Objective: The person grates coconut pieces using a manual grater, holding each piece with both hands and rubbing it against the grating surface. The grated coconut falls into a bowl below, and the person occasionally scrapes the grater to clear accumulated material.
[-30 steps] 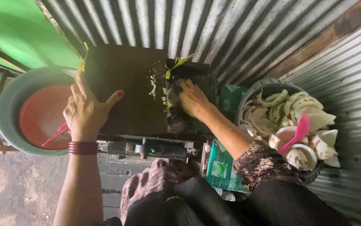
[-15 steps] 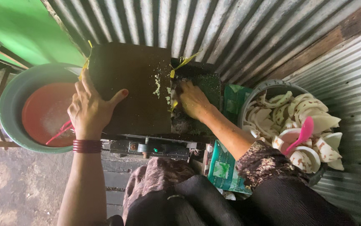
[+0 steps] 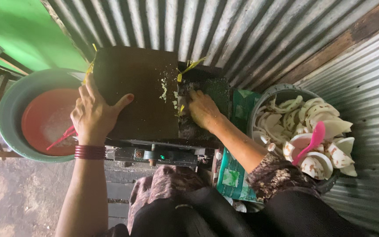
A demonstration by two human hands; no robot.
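Observation:
A dark box-shaped grating machine (image 3: 141, 87) stands in front of me against a corrugated metal wall. My left hand (image 3: 93, 116) lies flat on the left edge of its dark cover, fingers spread, a red bangle at the wrist. My right hand (image 3: 201, 109) presses down into the machine's open feed slot (image 3: 207, 90) on the right, fingers curled over something pale that I cannot make out. White shreds cling to the cover's right edge (image 3: 165, 90).
A teal basin (image 3: 11, 105) holding an orange bowl (image 3: 44, 120) with white gratings and a pink scoop sits at the left. A grey basket (image 3: 268, 94) of white coconut pieces (image 3: 312, 127) with a pink spoon (image 3: 314, 136) stands at the right. Green packets (image 3: 231, 175) lie below the machine.
My right hand has slid slightly further into the feed slot. My left hand stays on the cover. The view has shifted a little.

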